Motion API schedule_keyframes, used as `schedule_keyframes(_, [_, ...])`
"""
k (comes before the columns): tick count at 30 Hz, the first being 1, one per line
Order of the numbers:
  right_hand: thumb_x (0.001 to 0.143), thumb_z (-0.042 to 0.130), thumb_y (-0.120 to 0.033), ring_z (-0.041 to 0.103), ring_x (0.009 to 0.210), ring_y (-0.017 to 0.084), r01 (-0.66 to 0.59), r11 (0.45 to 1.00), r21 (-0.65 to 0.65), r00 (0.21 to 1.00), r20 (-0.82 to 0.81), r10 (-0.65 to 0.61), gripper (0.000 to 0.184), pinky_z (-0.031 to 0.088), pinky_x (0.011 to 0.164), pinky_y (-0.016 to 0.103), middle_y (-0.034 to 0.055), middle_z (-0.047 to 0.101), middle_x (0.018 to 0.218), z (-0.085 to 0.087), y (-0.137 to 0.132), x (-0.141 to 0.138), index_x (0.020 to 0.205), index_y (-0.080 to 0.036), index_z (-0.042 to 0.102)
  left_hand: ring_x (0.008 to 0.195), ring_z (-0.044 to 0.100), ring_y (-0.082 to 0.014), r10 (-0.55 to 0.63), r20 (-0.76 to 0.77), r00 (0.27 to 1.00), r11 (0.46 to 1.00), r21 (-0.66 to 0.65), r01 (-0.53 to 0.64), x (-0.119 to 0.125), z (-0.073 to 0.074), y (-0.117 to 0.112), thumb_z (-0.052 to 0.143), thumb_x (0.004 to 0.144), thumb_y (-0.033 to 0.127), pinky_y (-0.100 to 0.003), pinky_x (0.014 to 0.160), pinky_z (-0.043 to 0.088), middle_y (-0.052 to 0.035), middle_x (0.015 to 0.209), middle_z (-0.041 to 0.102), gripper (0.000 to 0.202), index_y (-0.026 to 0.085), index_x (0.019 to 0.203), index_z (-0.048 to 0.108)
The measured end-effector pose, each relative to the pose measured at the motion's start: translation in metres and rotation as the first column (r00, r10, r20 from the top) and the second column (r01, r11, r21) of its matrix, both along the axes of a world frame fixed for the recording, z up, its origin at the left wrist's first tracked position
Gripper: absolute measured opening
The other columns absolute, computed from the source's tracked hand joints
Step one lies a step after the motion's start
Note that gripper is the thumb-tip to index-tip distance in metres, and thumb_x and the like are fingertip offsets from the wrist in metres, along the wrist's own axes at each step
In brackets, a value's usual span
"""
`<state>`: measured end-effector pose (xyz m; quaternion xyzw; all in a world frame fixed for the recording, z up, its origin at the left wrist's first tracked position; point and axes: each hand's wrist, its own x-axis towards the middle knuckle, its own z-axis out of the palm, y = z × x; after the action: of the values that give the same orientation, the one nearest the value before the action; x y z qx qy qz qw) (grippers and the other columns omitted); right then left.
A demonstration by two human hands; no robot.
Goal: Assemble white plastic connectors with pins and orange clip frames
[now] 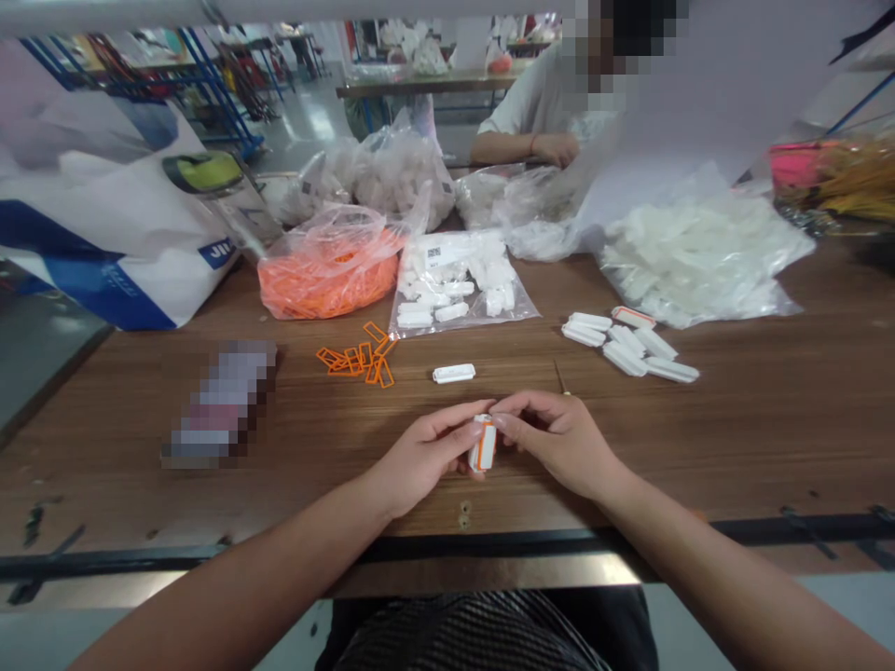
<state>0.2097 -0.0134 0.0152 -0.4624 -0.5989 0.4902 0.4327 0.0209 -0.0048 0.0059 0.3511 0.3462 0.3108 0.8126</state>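
Observation:
Between my two hands, close to the table's front edge, is a small white plastic housing (488,447) with an orange rectangular frame around its face. My left hand (428,455) grips it from the left with thumb and fingers. The thumb and index finger of my right hand (559,433) pinch at its upper end. Just beyond lies a single white housing (454,373). Loose orange frames (360,357) form a small pile to the left. Several white housings (627,347) are grouped at the right, one with an orange edge. A thin pointed tool (561,376) lies behind my right hand.
Along the back stand a bag of orange frames (332,266), a bag of white housings (458,280) and a large bag of translucent parts (699,252). A blurred flat object (224,401), a white-blue bag (140,233) and a bottle (230,196) are left. A person (545,112) sits opposite.

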Motion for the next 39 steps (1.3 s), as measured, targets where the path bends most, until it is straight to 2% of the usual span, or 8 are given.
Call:
schedule_keyframes(12, [0.084, 0.065, -0.028, 0.058, 0.057, 0.01, -0.029, 0.997, 0.067, 0.999, 0.028, 0.027, 0.011, 0.048, 0.05, 0.023, 0.0003, 0.069, 0.068, 0.001, -0.002, 0.003, 0.085, -0.019, 0.072, 0.073, 0.055, -0.0122, 0.002, 0.007, 1.0, 1.0, 0.021, -0.002, 0.0, -0.001, 0.0, 0.075, 0.08, 0.033, -0.028, 0.068, 0.047, -0.0059, 0.092, 0.068, 0.039, 0.023, 0.118, 0.07])
schedule_keyframes(15, [0.083, 0.065, -0.027, 0.058, 0.059, 0.01, -0.037, 0.998, 0.05, 0.999, 0.031, 0.036, 0.01, 0.047, 0.049, 0.023, 0.0007, 0.068, 0.07, 0.0, -0.001, 0.003, 0.083, -0.02, 0.072, 0.076, 0.055, -0.0129, -0.002, -0.023, 1.0, 0.998, 0.066, 0.004, -0.001, -0.002, 0.0, 0.074, 0.081, 0.036, -0.029, 0.071, 0.047, -0.0058, 0.094, 0.066, 0.041, 0.023, 0.12, 0.069])
schedule_keyframes(21, [0.081, 0.066, -0.027, 0.052, 0.053, 0.008, -0.035, 0.999, 0.015, 0.997, 0.074, 0.034, 0.008, 0.046, 0.049, 0.022, -0.0025, 0.063, 0.066, -0.004, 0.001, 0.003, 0.08, -0.019, 0.067, 0.07, 0.052, -0.0128, -0.078, -0.107, 0.991, 0.975, 0.2, 0.099, -0.004, -0.004, -0.001, 0.063, 0.089, 0.039, -0.028, 0.069, 0.046, -0.0045, 0.085, 0.064, 0.041, 0.021, 0.126, 0.065])
schedule_keyframes(24, [0.081, 0.065, -0.027, 0.057, 0.058, 0.009, -0.046, 0.999, 0.002, 0.998, 0.049, 0.045, 0.009, 0.05, 0.057, 0.025, -0.0024, 0.063, 0.068, -0.006, 0.0, 0.001, 0.086, -0.02, 0.064, 0.072, 0.055, -0.0137, -0.038, -0.077, 0.996, 0.985, 0.164, 0.05, 0.0, -0.004, -0.001, 0.064, 0.088, 0.039, -0.029, 0.069, 0.049, -0.0055, 0.087, 0.065, 0.04, 0.021, 0.124, 0.066])
schedule_keyframes(27, [0.08, 0.066, -0.027, 0.06, 0.065, 0.011, -0.02, 1.0, 0.002, 0.999, 0.044, 0.02, 0.017, 0.051, 0.063, 0.027, -0.0007, 0.063, 0.077, -0.008, 0.0, -0.002, 0.095, -0.02, 0.063, 0.077, 0.058, -0.0153, 0.033, -0.03, 0.999, 0.994, 0.101, -0.029, 0.004, -0.003, -0.002, 0.065, 0.088, 0.037, -0.03, 0.07, 0.052, -0.0076, 0.095, 0.066, 0.037, 0.02, 0.12, 0.067])
schedule_keyframes(33, [0.076, 0.066, -0.023, 0.055, 0.063, 0.01, 0.007, 1.0, -0.02, 0.996, 0.088, -0.005, 0.03, 0.049, 0.061, 0.027, 0.0, 0.062, 0.084, -0.01, 0.0, -0.005, 0.105, -0.02, 0.06, 0.1, 0.061, -0.0222, 0.134, -0.001, 0.991, 0.99, 0.036, -0.134, 0.009, 0.0, -0.001, 0.069, 0.085, 0.031, -0.032, 0.074, 0.056, -0.0105, 0.115, 0.066, 0.032, 0.02, 0.115, 0.067])
schedule_keyframes(37, [0.076, 0.066, -0.021, 0.058, 0.068, 0.013, 0.031, 0.999, 0.021, 0.986, 0.166, -0.034, 0.033, 0.05, 0.064, 0.03, 0.0024, 0.065, 0.089, -0.012, -0.001, -0.003, 0.109, -0.021, 0.061, 0.094, 0.063, -0.019, 0.158, 0.008, 0.987, 0.987, -0.018, -0.158, 0.009, 0.002, -0.002, 0.072, 0.081, 0.025, -0.031, 0.076, 0.056, -0.0093, 0.113, 0.067, 0.032, 0.019, 0.112, 0.067])
schedule_keyframes(39, [0.078, 0.066, -0.02, 0.06, 0.073, 0.014, 0.041, 0.995, 0.093, 0.975, 0.212, -0.06, 0.031, 0.05, 0.068, 0.031, 0.0029, 0.067, 0.092, -0.01, -0.003, -0.003, 0.108, -0.022, 0.062, 0.09, 0.064, -0.0176, 0.176, 0.033, 0.984, 0.983, -0.05, -0.174, 0.008, 0.001, -0.001, 0.075, 0.078, 0.021, -0.031, 0.076, 0.056, -0.0077, 0.111, 0.068, 0.033, 0.019, 0.11, 0.068])
